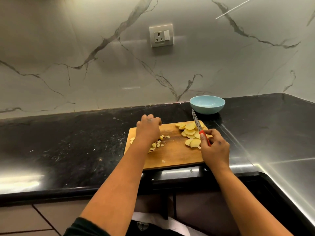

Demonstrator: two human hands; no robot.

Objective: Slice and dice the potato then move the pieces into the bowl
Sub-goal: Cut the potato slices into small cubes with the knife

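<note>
Sitting roughly mid-task, judging by the layout: slicing looking done, with a heap of round potato slices point(190, 133) lying on the right part of the cutting board point(172, 155), and dicing only partly done, with a small scatter of diced pieces point(157, 144) lying at the left part beside and under the left hand point(148, 129). Hovering with left hand fingers loosely curled over the dice, holding nothing visible; gripping the red-handled knife point(199, 127) in the right hand point(214, 147), blade pointing away over the slices. Still waiting on dicing most slices and moving everything into the blue bowl point(207, 104), standing with nothing visible inside on the desk point(68, 142) just beyond the board.
</note>
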